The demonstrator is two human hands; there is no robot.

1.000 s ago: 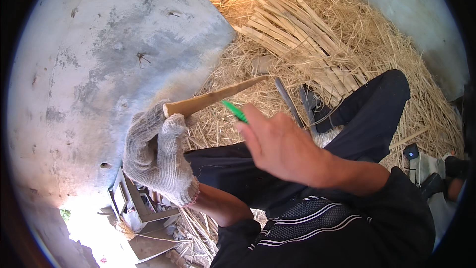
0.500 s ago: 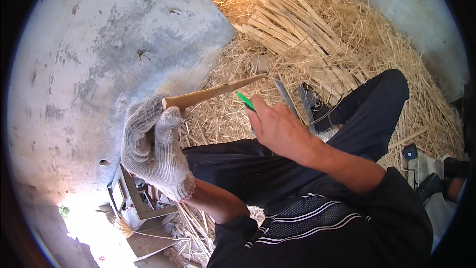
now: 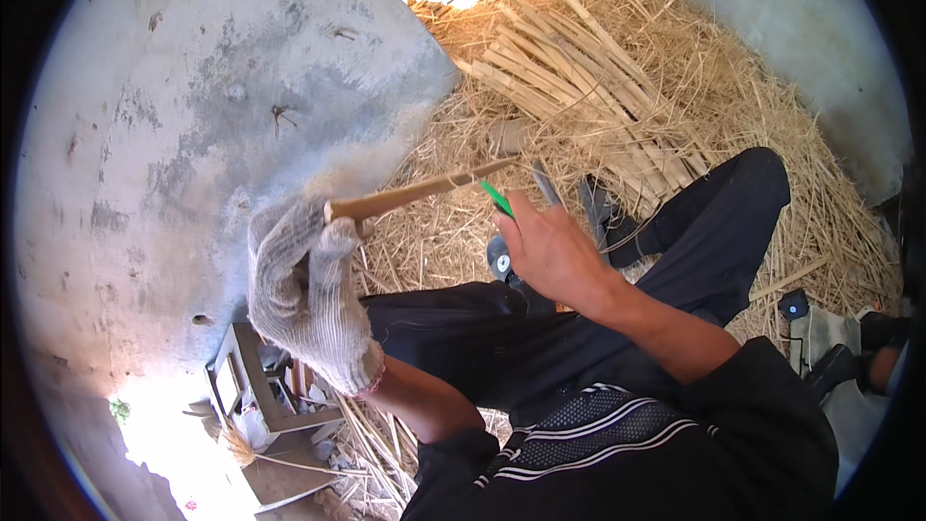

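Wooden strip: The wooden strip (image 3: pixel 405 198), pale brown and tapering, is held aslant before the seated person; its thick end is in the glove and its thin end points away to the right.
Left hand: The left hand (image 3: pixel 313 280), gloved in grey knit, is curled closed at the strip's thick end, pinching it by thumb and fingers; the fingertips are partly hidden.
Right hand: The right hand (image 3: pixel 555 251), bare, is closed in a fist on a green tool (image 3: pixel 497 197), just below the strip's thin end.
Hidden parts: Only a short pointed length of the tool shows; the fist covers the remainder. Whether its tip touches the strip, I cannot tell.
Curl: A fine pale curl (image 3: pixel 464 183) lies at the strip's edge, beside the tool's tip.
Hard to make out: A round dark object (image 3: pixel 499 258) below the strip is half covered by the trousers (image 3: pixel 434 333).
Cut off: Far right of the strip, another person's leg (image 3: pixel 883 370) runs out at the dark rim.
Floor: Straw (image 3: pixel 762 125) covers it beyond the strip, with a stack of slats (image 3: pixel 588 87) on top.
Room: A stained, pale wall (image 3: pixel 222 87) rises left of the strip; below it stands a wooden frame (image 3: pixel 299 420), its contents indistinct beside glaring light.
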